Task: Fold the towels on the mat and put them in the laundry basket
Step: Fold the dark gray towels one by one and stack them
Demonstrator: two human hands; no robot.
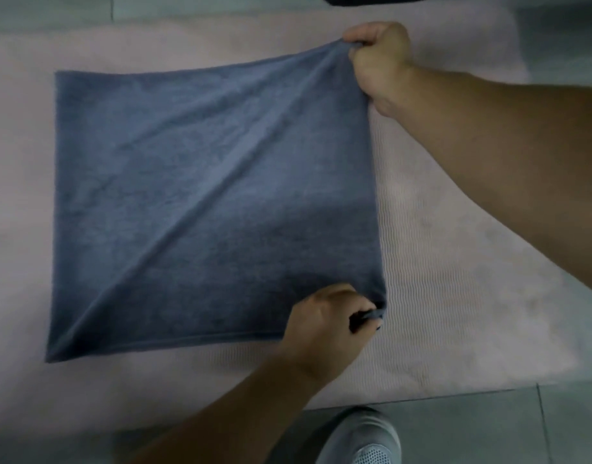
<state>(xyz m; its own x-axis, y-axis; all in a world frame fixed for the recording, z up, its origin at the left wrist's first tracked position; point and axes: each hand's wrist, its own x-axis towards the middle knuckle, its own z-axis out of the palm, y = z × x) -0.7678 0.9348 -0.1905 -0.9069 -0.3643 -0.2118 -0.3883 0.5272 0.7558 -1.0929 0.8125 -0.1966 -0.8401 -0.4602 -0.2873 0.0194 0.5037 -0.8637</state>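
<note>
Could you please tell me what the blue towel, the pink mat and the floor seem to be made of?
The blue towel looks like soft matte cloth, likely terry or microfibre; it drapes in diagonal creases. The pink mat is probably foam or rubber, matte, with fine wavy ribbing. The floor looks like hard grey tiles, perhaps ceramic, faintly glossy, with visible joint lines.

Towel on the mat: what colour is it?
The towel is plain greyish blue with no pattern, seen clearly in the head view.
</note>
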